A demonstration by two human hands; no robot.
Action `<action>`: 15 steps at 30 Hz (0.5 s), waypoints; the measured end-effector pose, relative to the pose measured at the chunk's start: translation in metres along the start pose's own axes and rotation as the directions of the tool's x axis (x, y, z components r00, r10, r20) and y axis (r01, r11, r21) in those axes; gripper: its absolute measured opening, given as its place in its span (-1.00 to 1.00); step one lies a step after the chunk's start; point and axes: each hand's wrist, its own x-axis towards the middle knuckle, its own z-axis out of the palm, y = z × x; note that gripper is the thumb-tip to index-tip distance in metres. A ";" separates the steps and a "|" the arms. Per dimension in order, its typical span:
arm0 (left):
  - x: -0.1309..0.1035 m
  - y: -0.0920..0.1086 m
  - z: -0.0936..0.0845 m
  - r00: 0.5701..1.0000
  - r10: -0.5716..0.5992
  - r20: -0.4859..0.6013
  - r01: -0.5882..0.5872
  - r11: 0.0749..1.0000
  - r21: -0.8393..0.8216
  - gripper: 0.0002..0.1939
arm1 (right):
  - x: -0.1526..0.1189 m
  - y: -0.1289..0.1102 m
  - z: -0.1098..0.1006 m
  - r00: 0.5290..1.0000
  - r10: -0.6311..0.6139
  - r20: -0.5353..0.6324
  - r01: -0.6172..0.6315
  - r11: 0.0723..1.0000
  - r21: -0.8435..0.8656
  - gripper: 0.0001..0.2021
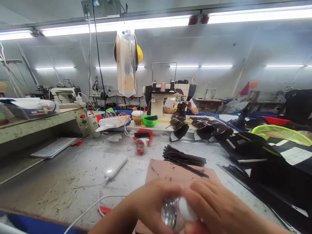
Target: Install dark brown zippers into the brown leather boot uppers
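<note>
Low in front of me, my left hand (148, 201) is wrapped round a small clear bottle (168, 214). The fingers of my right hand (214, 204) close on the bottle's white cap (186, 208) from the other side. Both hands are slightly blurred, and they hide much of the bottle. Beneath them lies a pinkish-brown board (170, 172) on the worktable (80, 182). Just beyond the hands, a bundle of black strips (182, 156) rests partly on that board.
To the left lie a white handheld device (115, 167) with a cable and a stack of papers (55, 146). A red tray (148, 135) and a green bowl (149, 121) stand farther back. Black pieces (243, 146) crowd the right. A co-worker sits behind a sewing machine (157, 107).
</note>
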 end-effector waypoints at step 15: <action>0.011 -0.202 -0.148 -0.153 -0.294 -0.943 0.471 0.818 -0.331 -0.59 | -0.042 -0.003 0.142 0.848 0.290 0.443 -0.454 0.828 0.328 -0.61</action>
